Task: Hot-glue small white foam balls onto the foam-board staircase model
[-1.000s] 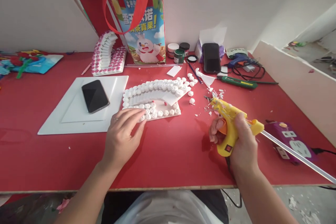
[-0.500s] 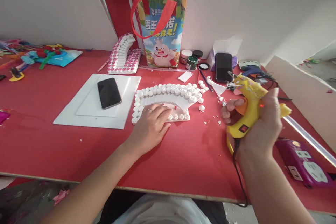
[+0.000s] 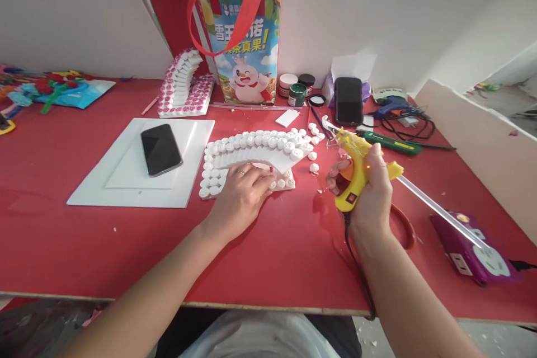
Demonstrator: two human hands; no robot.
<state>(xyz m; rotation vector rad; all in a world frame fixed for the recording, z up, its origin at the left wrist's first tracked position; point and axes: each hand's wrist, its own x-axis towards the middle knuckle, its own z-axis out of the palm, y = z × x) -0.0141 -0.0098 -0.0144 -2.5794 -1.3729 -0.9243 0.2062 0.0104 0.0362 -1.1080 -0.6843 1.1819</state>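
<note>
My left hand (image 3: 244, 196) is at the front edge of a white model (image 3: 216, 174), fingers close together over its base and fingertips partly hidden below the curved stair-like strip. White rosettes (image 3: 249, 139) line the strip and the base. My right hand (image 3: 373, 196) is closed round a yellow hot glue gun (image 3: 356, 179), fingers at its orange trigger and a small red light lit. Its nozzle points left and away from me, with messy glue around the front. A long clear glue stick (image 3: 436, 207) sticks out behind it. Several loose rosettes (image 3: 314, 155) lie right of the model.
A phone (image 3: 161, 149) lies on white boards (image 3: 92, 193) at left. Behind stand a pink-and-white model (image 3: 168, 98), a printed bag (image 3: 247, 61) and paint jars (image 3: 297, 95). At right are another phone (image 3: 348, 102), a green cutter (image 3: 394, 143) and a purple power strip (image 3: 457, 263).
My right hand has brought the glue gun left, closer to the loose rosettes, uncovering the green cutter. My left hand stays at the model. The whole view has shifted slightly.
</note>
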